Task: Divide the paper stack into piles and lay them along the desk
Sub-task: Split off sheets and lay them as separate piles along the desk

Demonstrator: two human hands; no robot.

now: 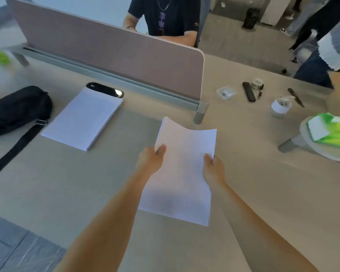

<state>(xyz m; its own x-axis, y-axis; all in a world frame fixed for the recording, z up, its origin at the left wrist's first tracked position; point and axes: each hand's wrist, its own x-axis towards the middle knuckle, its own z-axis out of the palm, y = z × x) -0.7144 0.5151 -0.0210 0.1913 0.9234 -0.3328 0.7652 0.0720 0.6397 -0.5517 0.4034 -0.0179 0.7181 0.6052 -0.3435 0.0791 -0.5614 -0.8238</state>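
Observation:
A white paper pile (pixel 182 171) hangs above the beige desk (pixel 253 173) near its middle, its far edge curling upward. My left hand (pixel 152 159) grips the pile's left edge, thumb on top. My right hand (pixel 214 167) pinches the right edge. A second white paper stack (pixel 82 118) lies flat on the desk to the left, apart from both hands.
A black bag (pixel 16 110) with a strap lies at the left. A pinkish divider panel (pixel 110 50) runs across the back; a person sits behind it. Pens, a small box, a jar (pixel 281 107) and a green pack on a stand (pixel 332 132) are at the right.

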